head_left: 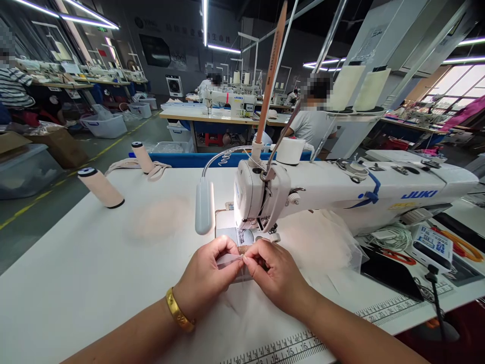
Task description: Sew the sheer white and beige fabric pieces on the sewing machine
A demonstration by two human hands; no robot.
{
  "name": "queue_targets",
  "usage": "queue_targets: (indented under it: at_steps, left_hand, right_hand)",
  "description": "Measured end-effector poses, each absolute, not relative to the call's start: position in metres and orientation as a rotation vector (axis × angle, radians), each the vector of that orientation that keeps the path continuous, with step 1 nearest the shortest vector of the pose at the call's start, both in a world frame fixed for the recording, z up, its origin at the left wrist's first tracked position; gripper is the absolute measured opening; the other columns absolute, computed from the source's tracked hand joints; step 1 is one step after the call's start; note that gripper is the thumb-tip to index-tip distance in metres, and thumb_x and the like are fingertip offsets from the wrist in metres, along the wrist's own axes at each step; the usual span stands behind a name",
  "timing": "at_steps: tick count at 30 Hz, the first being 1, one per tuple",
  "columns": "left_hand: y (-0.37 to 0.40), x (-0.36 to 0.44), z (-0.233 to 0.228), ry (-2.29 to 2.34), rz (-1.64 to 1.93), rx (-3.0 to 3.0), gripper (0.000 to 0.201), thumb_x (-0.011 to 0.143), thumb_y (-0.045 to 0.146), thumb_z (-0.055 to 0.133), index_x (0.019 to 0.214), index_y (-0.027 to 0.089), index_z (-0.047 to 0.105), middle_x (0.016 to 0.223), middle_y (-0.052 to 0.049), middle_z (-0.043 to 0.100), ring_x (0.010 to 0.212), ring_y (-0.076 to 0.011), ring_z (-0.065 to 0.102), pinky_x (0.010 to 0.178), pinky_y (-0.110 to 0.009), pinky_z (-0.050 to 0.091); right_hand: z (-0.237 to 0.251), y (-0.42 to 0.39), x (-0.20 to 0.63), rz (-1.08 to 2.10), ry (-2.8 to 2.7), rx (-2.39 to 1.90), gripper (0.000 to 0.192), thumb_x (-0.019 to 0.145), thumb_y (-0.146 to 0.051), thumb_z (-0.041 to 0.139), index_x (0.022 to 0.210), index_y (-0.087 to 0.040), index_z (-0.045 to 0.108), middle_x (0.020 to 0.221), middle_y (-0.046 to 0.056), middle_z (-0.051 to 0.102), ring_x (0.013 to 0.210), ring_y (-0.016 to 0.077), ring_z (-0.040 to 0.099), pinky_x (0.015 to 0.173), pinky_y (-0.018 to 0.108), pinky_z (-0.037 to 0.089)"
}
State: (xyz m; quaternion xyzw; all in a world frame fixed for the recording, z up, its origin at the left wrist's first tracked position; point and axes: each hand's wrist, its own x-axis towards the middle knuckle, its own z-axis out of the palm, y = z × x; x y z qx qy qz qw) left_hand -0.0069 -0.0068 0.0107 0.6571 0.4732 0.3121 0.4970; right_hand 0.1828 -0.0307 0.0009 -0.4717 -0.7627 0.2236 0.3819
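In front of the sewing machine [261,197], both hands meet with their fingertips almost touching. My left hand [210,263] pinches a thin, pale piece of sheer fabric [226,261], part of which shows between thumb and fingers. At the fabric's right end, my right hand [275,268] has thumb and forefinger pressed together on it. The needle plate [245,236] lies just beyond the fingers, lit by a small lamp [204,206]. A stack of pale sheer fabric pieces [318,242] rests right of the machine head. Fingers hide most of the held piece.
Two peach thread cones [101,188] stand at the table's far left, near a pale fabric strip [125,164]. A dark phone [392,273], cables [390,236] and a small box [432,245] lie at right. A printed ruler [295,349] runs along the front edge. Co-workers sit beyond.
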Motion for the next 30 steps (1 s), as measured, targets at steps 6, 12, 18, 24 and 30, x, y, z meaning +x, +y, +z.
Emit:
queue_targets:
  at_steps: [6,12,18,24,30]
  left_hand:
    - [-0.007,-0.006,0.016,1.118,0.708,1.539,0.028,0.081,0.042,0.067,0.099,0.021,0.068,0.084,-0.001,0.069,0.065,-0.0161,0.062,0.054,-0.024,0.051]
    - [-0.006,-0.007,0.019,1.136,0.638,1.548,0.024,0.080,0.043,0.066,0.086,0.020,0.067,0.085,-0.002,0.071,0.065,-0.0163,0.061,0.052,-0.025,0.050]
    - [-0.005,-0.009,0.015,1.136,0.666,1.641,0.023,0.085,0.043,0.061,0.081,0.021,0.062,0.078,0.000,0.063,0.064,-0.0159,0.057,0.055,-0.027,0.048]
    - [0.000,-0.005,0.008,1.321,0.597,2.204,0.025,0.089,0.029,0.049,0.066,0.020,0.050,0.076,-0.002,0.059,0.076,-0.0212,0.054,0.072,-0.036,0.042]
    - [-0.003,-0.003,-0.001,1.418,0.849,2.617,0.009,0.091,0.019,0.053,0.093,0.020,0.061,0.098,-0.006,0.065,0.089,-0.0255,0.055,0.081,-0.042,0.036]
  right_hand:
    - [0.001,-0.031,0.182,0.601,-1.939,-1.230,0.014,0.096,-0.023,0.051,0.082,-0.023,0.052,0.074,-0.003,0.062,0.068,0.0151,0.056,0.065,0.028,0.040]
    - [0.002,-0.031,0.182,0.668,-1.929,-1.250,0.013,0.097,-0.025,0.051,0.084,-0.024,0.054,0.075,-0.003,0.062,0.070,0.0153,0.056,0.066,0.028,0.041]
    - [0.002,-0.033,0.182,0.696,-1.906,-1.280,0.011,0.094,-0.026,0.053,0.083,-0.024,0.054,0.071,-0.004,0.060,0.066,0.0148,0.054,0.064,0.027,0.040]
    - [-0.003,-0.024,0.175,0.612,-1.952,-1.463,0.018,0.088,-0.017,0.054,0.073,-0.023,0.046,0.063,-0.005,0.054,0.061,0.0153,0.050,0.063,0.028,0.036]
    - [-0.008,-0.015,0.172,0.464,-2.048,-1.594,0.027,0.086,-0.011,0.054,0.070,-0.024,0.036,0.063,-0.003,0.053,0.064,0.0178,0.050,0.062,0.029,0.032]
